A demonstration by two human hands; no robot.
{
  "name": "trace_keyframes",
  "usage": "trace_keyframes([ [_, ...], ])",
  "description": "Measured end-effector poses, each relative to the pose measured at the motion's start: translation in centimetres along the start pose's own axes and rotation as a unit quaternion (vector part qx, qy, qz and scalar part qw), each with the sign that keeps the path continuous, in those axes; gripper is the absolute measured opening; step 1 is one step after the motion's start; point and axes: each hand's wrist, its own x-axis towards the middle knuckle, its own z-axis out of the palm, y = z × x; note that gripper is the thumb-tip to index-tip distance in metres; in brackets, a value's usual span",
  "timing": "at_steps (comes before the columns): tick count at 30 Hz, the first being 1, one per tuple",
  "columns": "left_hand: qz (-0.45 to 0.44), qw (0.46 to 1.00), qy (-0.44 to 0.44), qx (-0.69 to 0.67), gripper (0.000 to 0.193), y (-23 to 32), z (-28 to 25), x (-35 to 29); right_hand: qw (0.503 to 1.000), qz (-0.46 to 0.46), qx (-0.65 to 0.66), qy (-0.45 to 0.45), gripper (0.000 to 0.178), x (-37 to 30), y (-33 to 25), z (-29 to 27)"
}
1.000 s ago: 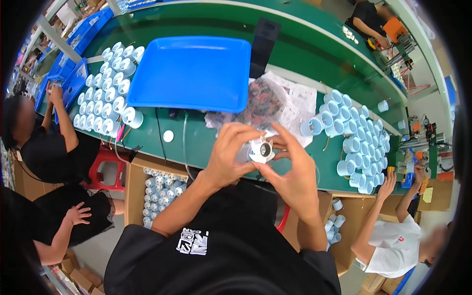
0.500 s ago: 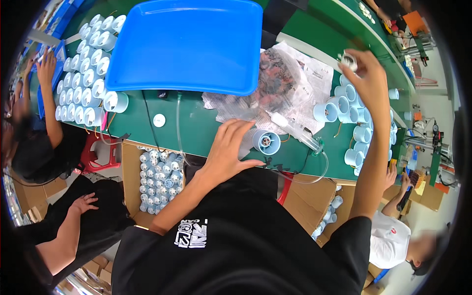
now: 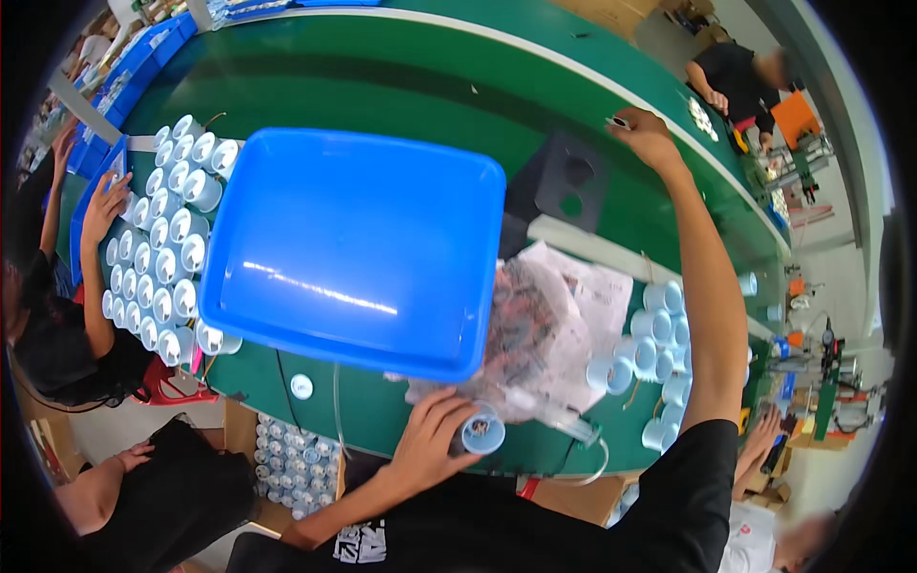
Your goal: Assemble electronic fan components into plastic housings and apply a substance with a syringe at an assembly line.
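My left hand (image 3: 427, 447) is closed around the side of a light-blue cup (image 3: 485, 435), thumb on the near side and fingers on the far side. Wires or small metal parts show inside the cup's open top. Out over the far green belt, my right hand (image 3: 650, 138) pinches a small white part (image 3: 619, 122) that sticks out from the fingertips. A clear plastic tube-like tool (image 3: 549, 411) with a green end lies right of the cup, beside a plastic bag of dark reddish parts (image 3: 530, 329) on newspaper.
A large blue tray (image 3: 353, 248) stands in the middle. Rows of light-blue cups (image 3: 167, 239) fill the left, with more cups (image 3: 654, 334) at the right. A black holder with round holes (image 3: 573, 181) stands behind the bag. Co-workers sit at left, right and far side.
My right hand has reached farther away with the white part, over the belt. My left hand has closed from open onto the cup. The whole view has tilted toward the far side.
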Motion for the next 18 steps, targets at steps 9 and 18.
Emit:
trace_keyframes([
  [9, -0.048, 0.998, -0.016, -0.021, 0.062, -0.7, -0.6, 0.3, 0.991, 0.024, -0.033, 0.124, 0.043, 20.1, 8.8, 7.8],
  [18, -0.067, 0.990, 0.030, -0.124, 0.045, -4.3, 5.3, -5.6, 0.972, 0.067, 0.016, 0.225, 0.066, 26.6, 17.6, 13.8],
])
